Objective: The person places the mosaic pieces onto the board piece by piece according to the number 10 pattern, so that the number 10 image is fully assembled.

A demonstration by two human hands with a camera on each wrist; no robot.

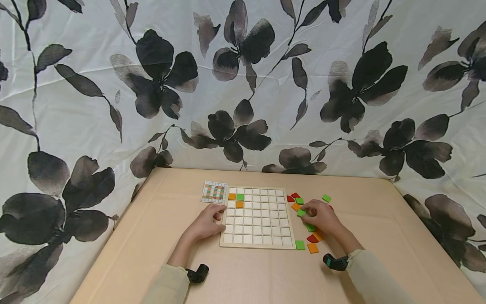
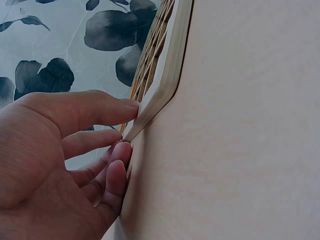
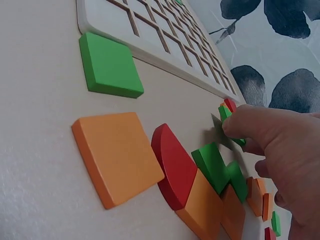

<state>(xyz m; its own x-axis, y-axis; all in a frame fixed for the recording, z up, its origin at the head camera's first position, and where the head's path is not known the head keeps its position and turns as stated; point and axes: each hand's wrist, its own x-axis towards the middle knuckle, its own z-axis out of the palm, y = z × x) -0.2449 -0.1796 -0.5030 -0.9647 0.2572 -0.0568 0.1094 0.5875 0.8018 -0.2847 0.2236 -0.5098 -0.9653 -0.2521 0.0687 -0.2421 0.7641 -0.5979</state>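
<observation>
The left hand (image 1: 205, 223) rests loosely bent fingers against the left edge of the board (image 1: 258, 247); the right hand (image 1: 322, 216) pinches a green tile (image 1: 301, 213) just off its right edge. Loose tiles (image 1: 313, 248) crowd there, so a clumsy lift could scatter neighbours; uneven pressure could skid the board. Three set tiles (image 1: 239, 204) sit near its far-left corner, where a card (image 1: 214, 192) lies. The worktop (image 1: 247, 278) is pale; floral cloth (image 1: 281, 93) hangs beyond its far edge.

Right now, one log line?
left hand: touches grid board | right hand: pinches green tile | on board: two orange squares, one green square
</observation>
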